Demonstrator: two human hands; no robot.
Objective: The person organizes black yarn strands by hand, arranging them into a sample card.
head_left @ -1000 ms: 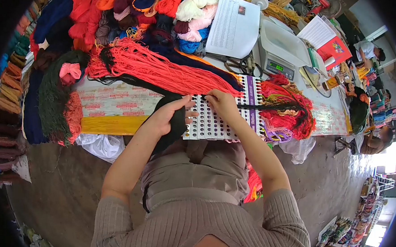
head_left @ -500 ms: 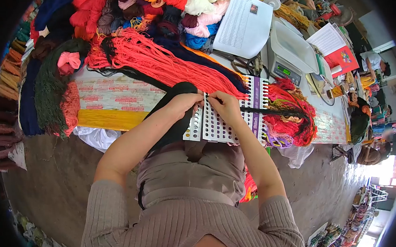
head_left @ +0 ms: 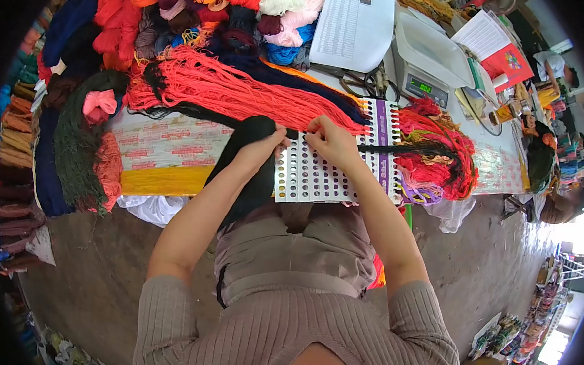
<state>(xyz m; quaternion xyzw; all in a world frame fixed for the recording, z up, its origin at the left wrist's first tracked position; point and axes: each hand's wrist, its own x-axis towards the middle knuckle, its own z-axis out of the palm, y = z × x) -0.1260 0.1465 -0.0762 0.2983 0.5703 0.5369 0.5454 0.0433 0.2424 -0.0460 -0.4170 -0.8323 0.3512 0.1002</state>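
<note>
White cards punched with rows of round holes (head_left: 305,185), one with a purple strip, lie at the table's front edge before me. Just left of them hangs a thick hank of black yarn (head_left: 247,191). My left hand (head_left: 269,146) is closed on black yarn at the cards' upper left edge. Above the cards, my right hand (head_left: 333,144) has thumb and fingers pinched at the black strands, partly hiding them. A black length (head_left: 379,149) runs right from there, across the cards, to a tangled multicoloured yarn bundle (head_left: 442,158).
Coral yarn (head_left: 234,86) stretches across the table behind the cards. A printed sheet (head_left: 353,27), scissors (head_left: 369,86) and a scale (head_left: 426,89) with a clear tray stand beyond. Dark green yarn (head_left: 82,147) hangs at left. Another person (head_left: 550,70) is at far right.
My left hand has drawn back left, so the hands are farther apart with black yarn between them. The gap between the left card and the others has closed. The view has shifted slightly.
</note>
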